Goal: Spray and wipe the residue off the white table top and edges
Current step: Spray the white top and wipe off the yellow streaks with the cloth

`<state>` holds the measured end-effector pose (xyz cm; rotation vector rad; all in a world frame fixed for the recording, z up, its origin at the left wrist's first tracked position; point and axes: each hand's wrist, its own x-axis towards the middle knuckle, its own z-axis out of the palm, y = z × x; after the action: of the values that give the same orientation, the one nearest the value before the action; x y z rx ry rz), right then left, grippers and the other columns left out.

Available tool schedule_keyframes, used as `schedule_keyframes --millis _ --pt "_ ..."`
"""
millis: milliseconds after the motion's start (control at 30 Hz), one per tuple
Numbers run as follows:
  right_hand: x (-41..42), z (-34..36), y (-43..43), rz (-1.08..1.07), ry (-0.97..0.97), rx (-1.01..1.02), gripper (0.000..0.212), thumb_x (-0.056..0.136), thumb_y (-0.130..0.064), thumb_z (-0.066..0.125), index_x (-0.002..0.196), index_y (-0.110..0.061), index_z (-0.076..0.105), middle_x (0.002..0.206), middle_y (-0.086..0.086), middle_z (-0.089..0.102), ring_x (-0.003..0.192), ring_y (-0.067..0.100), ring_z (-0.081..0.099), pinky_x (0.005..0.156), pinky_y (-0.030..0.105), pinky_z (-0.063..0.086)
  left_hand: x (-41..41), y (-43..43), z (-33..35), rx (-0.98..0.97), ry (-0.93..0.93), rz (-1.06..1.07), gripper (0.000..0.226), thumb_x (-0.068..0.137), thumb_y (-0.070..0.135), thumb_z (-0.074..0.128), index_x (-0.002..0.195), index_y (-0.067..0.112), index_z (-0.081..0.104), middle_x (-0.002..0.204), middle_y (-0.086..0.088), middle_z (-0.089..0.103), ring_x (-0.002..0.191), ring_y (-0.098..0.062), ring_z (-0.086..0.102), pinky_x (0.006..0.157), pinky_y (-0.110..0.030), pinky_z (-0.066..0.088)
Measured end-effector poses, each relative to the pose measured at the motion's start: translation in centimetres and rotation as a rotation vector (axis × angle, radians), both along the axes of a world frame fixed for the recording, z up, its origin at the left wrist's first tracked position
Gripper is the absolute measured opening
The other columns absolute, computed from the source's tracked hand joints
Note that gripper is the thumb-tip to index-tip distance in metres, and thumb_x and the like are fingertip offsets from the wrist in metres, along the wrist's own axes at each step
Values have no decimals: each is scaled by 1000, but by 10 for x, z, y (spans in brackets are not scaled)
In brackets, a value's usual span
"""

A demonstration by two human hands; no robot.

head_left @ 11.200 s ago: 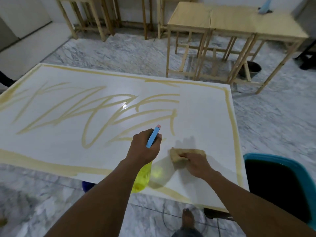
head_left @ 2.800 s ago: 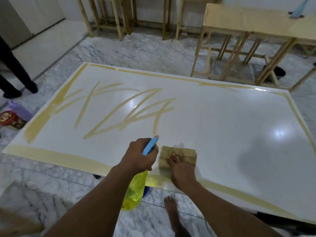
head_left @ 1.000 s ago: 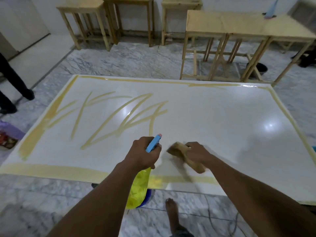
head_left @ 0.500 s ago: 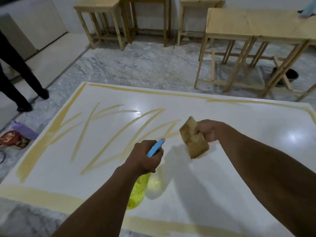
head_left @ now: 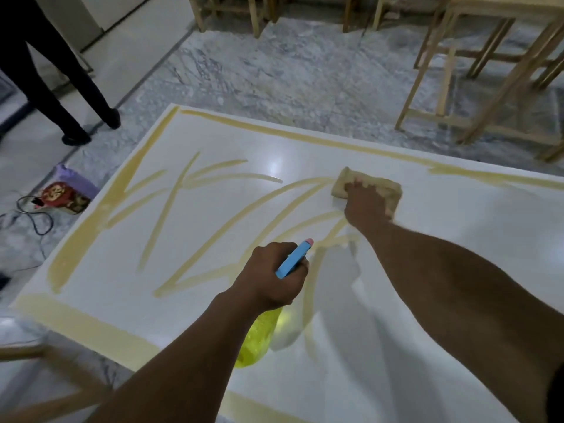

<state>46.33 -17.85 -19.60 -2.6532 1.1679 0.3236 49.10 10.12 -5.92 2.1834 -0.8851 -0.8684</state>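
Note:
The white table top (head_left: 457, 239) carries yellow residue: zigzag streaks (head_left: 213, 221) across its left half and bands along the left, far and near edges. My left hand (head_left: 271, 279) grips a spray bottle (head_left: 259, 340) with a yellow body and a blue trigger head, held above the table's near middle. My right hand (head_left: 364, 203) is stretched out and presses a tan cloth (head_left: 366, 187) flat on the table at the right ends of the streaks. The table's right part shows no streaks.
A person's dark-trousered legs (head_left: 55, 80) stand on the floor at the far left. A red box (head_left: 64, 196), a purple item and a black cable lie on the floor by the table's left edge. Wooden tables (head_left: 476, 71) stand behind the table.
My right hand was holding the cloth lifted in the air half a second ago; now it has reached farther out and set the cloth flat on the streaks. The left hand keeps the bottle.

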Motion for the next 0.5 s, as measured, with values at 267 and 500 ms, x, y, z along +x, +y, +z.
schedule_keyframes --millis 267,500 --pt "-57 -21 125 137 32 -36 60 100 -20 43 156 -22 21 164 7 18 149 38 17 115 56 26 -11 32 -2 21 18 18 24 97 22 58 84 2 62 66 -8 58 49 -22 68 56 -44 65" --pt "-137 -10 287 142 -81 86 60 100 -7 40 157 -16 25 164 13 18 150 45 15 119 57 17 -40 110 13 -3 -26 -58 18 96 18 58 81 10 63 65 -7 62 50 -26 71 48 -31 60"
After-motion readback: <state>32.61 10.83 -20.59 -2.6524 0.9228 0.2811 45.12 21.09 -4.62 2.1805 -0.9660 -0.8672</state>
